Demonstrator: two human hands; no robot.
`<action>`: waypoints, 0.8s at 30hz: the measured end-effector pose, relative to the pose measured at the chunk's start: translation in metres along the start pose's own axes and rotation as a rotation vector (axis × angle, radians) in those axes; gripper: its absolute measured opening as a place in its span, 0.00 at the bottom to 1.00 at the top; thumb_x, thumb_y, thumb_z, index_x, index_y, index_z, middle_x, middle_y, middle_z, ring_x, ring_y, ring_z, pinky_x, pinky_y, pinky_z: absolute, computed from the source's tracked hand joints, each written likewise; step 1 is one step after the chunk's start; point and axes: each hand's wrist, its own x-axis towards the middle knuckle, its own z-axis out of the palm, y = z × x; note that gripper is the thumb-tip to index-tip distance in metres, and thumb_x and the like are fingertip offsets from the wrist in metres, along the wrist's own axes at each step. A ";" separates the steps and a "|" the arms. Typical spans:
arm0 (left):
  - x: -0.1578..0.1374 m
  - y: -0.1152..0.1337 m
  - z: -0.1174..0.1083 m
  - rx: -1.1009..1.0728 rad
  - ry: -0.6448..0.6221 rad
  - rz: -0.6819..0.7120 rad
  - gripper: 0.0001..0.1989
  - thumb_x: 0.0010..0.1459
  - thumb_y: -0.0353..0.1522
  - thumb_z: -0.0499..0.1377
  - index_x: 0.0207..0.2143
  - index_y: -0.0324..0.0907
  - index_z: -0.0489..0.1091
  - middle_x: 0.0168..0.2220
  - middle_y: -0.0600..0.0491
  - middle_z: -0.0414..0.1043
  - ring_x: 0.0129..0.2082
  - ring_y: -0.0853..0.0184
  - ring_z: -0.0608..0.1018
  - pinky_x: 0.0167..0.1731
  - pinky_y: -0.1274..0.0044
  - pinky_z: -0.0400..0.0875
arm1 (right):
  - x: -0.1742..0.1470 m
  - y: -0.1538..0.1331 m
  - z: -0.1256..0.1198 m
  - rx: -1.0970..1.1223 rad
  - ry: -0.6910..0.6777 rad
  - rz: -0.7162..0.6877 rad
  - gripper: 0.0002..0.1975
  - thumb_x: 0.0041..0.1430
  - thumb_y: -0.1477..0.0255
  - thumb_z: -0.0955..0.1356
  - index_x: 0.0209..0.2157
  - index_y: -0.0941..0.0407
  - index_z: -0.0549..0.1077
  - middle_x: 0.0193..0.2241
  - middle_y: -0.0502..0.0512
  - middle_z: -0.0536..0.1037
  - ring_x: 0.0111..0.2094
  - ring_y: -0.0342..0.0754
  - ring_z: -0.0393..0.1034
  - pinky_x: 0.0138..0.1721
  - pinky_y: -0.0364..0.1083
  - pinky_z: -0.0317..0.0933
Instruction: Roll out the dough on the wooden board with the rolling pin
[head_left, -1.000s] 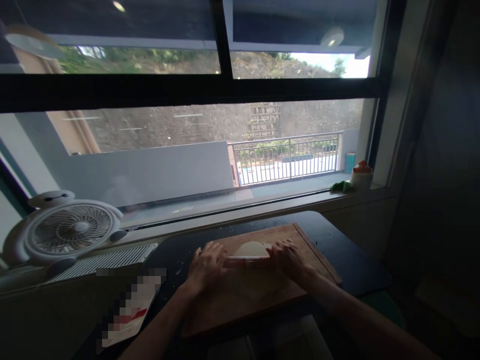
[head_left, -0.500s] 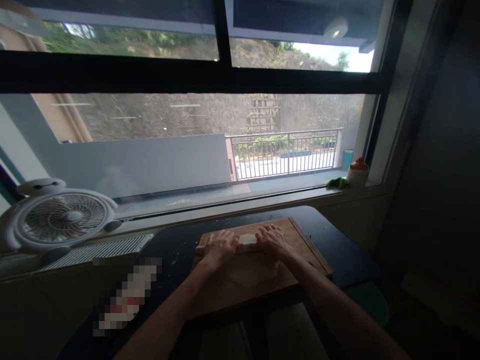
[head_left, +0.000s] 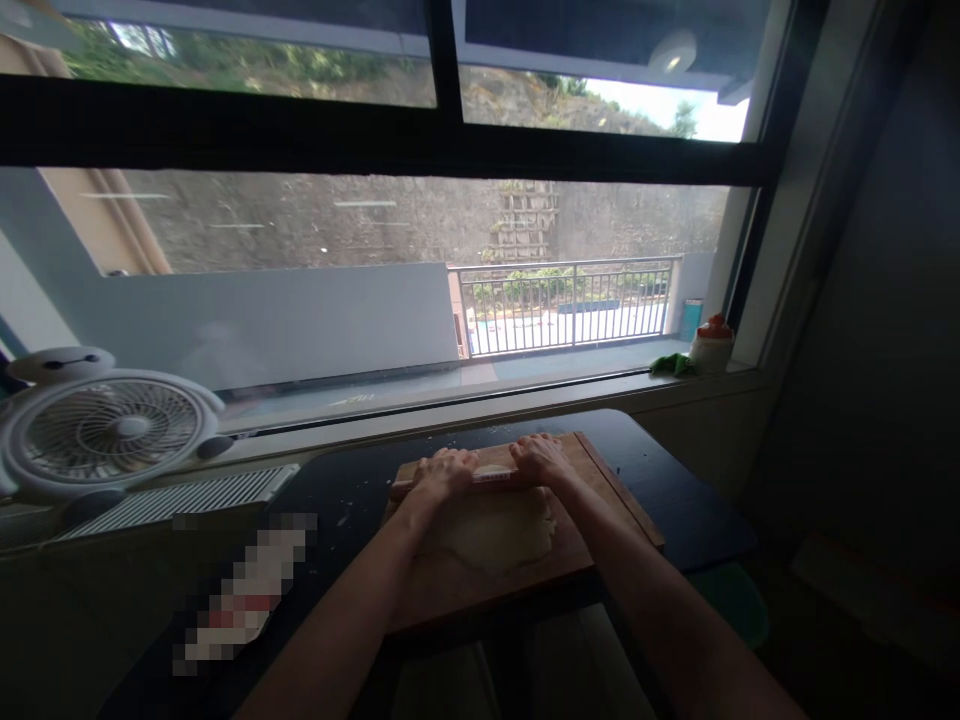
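Observation:
A wooden rolling pin [head_left: 491, 478] with a printed label lies across a flattened sheet of pale dough [head_left: 487, 530]. My left hand [head_left: 447, 470] is closed over the pin's left part, and the pin's end sticks out beyond it. Over the right part, my right hand [head_left: 538, 460] is curled with its fingers on the far side. Most of the dough spreads on the near side of the pin, its right edge ragged; a smaller strip shows beyond it between my hands. Under it all is a wooden cutting board [head_left: 611, 500].
The board rests on a dark table [head_left: 682, 510] dusted with flour specks. A pixelated object [head_left: 247, 590] lies at the table's left. A white fan [head_left: 112, 425] stands left by the window. On the sill are a green cloth [head_left: 670, 365] and a red-topped container [head_left: 711, 345].
My hands have shifted slightly toward the far side with the rolling pin, which has turned. My fingers curl more over it, and more dough shows on the near side.

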 end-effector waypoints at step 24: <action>0.004 -0.003 0.008 -0.065 0.042 -0.025 0.23 0.61 0.45 0.41 0.41 0.46 0.71 0.43 0.50 0.73 0.44 0.61 0.72 0.45 0.70 0.62 | 0.017 0.007 0.014 0.039 0.106 -0.032 0.12 0.58 0.62 0.62 0.40 0.50 0.71 0.41 0.56 0.74 0.45 0.53 0.64 0.45 0.53 0.54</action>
